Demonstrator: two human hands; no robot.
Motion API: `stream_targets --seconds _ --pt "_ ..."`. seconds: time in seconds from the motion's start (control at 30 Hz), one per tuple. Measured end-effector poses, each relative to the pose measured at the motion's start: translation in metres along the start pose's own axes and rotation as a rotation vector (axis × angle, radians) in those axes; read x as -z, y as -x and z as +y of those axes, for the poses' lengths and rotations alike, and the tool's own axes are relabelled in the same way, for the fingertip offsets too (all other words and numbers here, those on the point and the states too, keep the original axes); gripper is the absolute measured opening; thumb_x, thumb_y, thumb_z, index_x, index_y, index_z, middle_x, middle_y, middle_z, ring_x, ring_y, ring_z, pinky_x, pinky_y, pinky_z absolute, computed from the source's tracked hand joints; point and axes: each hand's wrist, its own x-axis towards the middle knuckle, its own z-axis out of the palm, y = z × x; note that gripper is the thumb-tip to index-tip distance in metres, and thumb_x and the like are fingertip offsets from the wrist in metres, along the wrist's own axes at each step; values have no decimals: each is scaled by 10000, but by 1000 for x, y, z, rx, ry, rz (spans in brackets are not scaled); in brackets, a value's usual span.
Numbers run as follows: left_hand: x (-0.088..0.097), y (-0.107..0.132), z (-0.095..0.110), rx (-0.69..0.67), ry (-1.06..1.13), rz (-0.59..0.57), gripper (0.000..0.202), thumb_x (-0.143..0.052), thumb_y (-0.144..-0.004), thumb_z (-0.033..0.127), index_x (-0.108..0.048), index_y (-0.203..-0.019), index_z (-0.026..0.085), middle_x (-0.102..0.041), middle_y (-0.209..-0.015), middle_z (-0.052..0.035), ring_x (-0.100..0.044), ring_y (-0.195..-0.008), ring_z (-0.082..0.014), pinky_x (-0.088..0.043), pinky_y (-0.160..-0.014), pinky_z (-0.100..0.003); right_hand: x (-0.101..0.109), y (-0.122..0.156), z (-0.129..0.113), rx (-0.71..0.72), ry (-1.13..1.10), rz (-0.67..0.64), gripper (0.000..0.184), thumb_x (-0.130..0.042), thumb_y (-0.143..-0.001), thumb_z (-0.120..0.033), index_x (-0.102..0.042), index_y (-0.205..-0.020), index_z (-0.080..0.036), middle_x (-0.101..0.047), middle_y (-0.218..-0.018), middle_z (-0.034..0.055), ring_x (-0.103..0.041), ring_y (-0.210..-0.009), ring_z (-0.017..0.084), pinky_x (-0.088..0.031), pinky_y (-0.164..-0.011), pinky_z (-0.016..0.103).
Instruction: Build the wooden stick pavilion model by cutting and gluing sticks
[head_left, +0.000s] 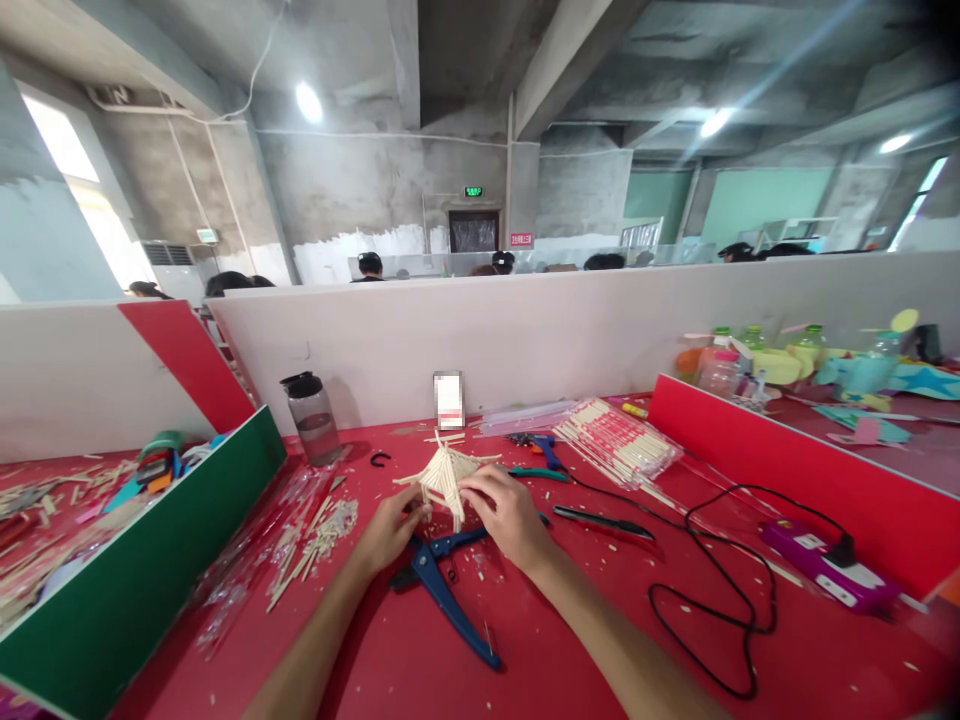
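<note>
A small model hut of pale wooden sticks (448,473) stands on the red tabletop (570,640). My left hand (391,527) pinches its lower left side with closed fingers. My right hand (508,513) grips its right side, fingers curled over the roof edge. Blue-handled cutters (442,590) lie just below both hands, partly under them.
Cut stick scraps (311,540) lie left, beside a dark water bottle (312,419) and a green divider (142,560). A pack of sticks (619,445), black-handled pliers (600,521), a black cable (712,590) and a purple power strip (825,568) lie right, before a red divider (787,470). Other people sit beyond the white partition (525,340).
</note>
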Motion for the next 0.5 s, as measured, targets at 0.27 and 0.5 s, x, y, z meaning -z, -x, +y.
stream_targets --seconds 0.27,0.5 --pt "1 0 5 4 -10 -1 229 -477 -935 347 -589 -836 173 -576 -752 -7 -516 -702 -156 -417 -677 -248 0 1 4 139 234 -41 210 -480 -998 -229 -689 -1017 -228 -641 -913 69 -612 -887 205 -499 -843 324" --pt "0 -1 6 14 -8 2 228 -479 -928 333 -563 -792 170 -571 -740 -3 -511 -691 -152 -416 -680 -249 -3 -2 5 250 357 -24 162 -476 -991 -178 -628 -939 -196 -622 -875 64 -592 -842 196 -497 -812 315"
